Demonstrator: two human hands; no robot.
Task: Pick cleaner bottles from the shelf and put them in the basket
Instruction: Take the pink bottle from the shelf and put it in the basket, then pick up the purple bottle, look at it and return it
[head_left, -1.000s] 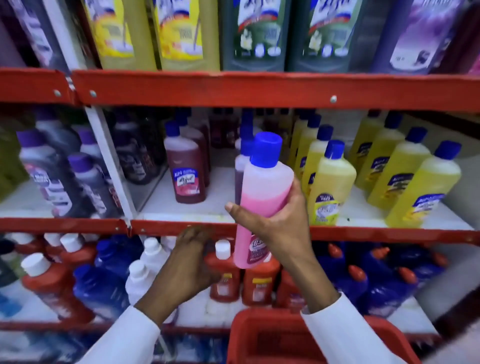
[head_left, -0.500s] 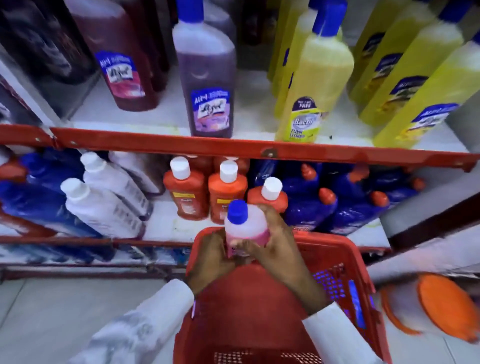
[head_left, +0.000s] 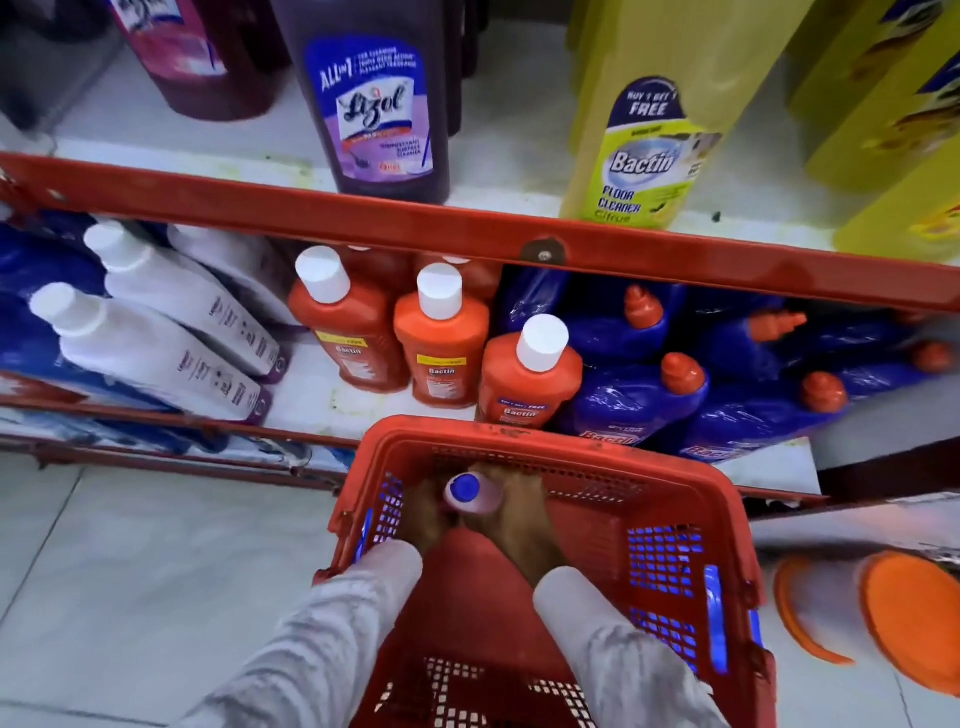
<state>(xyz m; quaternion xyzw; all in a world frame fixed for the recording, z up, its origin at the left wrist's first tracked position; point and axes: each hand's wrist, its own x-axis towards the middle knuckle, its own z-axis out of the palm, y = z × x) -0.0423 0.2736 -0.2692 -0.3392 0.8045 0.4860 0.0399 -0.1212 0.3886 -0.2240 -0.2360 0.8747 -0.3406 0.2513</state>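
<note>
A pink cleaner bottle (head_left: 474, 494) with a blue cap stands upright deep inside the red mesh basket (head_left: 675, 499) on the floor. My left hand (head_left: 428, 512) wraps its left side and my right hand (head_left: 519, 514) wraps its right side, both down in the basket's far left corner. Only the cap and shoulder of the bottle show; the body is hidden by my hands. On the shelf above stand a purple Lizol bottle (head_left: 379, 104) and a yellow Bactin bottle (head_left: 654, 119).
Below the red shelf rail (head_left: 467, 234) stand orange Bactin bottles (head_left: 441, 343), white bottles (head_left: 156, 338) lying tilted at left, and blue bottles (head_left: 649, 395) at right. Pale floor tiles (head_left: 130, 571) lie left of the basket; orange lids (head_left: 914, 613) sit at far right.
Both hands carried the pink bottle from in front of the shelf down into the basket. The view tilted downward and closer to the lower shelf.
</note>
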